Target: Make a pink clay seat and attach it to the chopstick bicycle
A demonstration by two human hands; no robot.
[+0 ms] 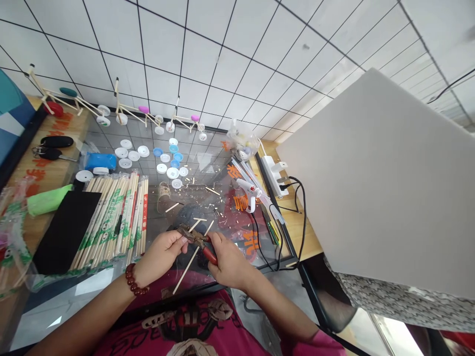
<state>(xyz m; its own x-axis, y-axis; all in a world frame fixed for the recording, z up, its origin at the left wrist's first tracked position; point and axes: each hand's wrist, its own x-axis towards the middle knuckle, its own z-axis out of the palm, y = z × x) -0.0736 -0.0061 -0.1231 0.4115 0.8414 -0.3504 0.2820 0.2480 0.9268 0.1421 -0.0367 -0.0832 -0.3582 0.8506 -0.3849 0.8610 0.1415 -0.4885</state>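
Note:
My right hand [230, 262] is wrapped round the red handles of a pair of pliers [210, 255], whose worn metal jaws point left. My left hand [163, 254], with a beaded bracelet on its wrist, is closed in a pinch at the jaws. What lies between its fingertips is too small to make out. A short T-shaped piece of wooden stick [199, 219] shows just beyond the jaws. A longer thin wooden stick [185, 271] runs slantwise under the pliers toward my body; whether the jaws touch it is unclear.
Wrapped chopsticks [111, 217] lie left beside a black sheet [67, 232]. Bottle caps [172, 172] and wood scraps are scattered ahead. Several stick-built tricycle models [148, 117] stand along the tiled wall. Right are a glue gun [249, 190], its cord, glue sticks and a power strip [274, 175].

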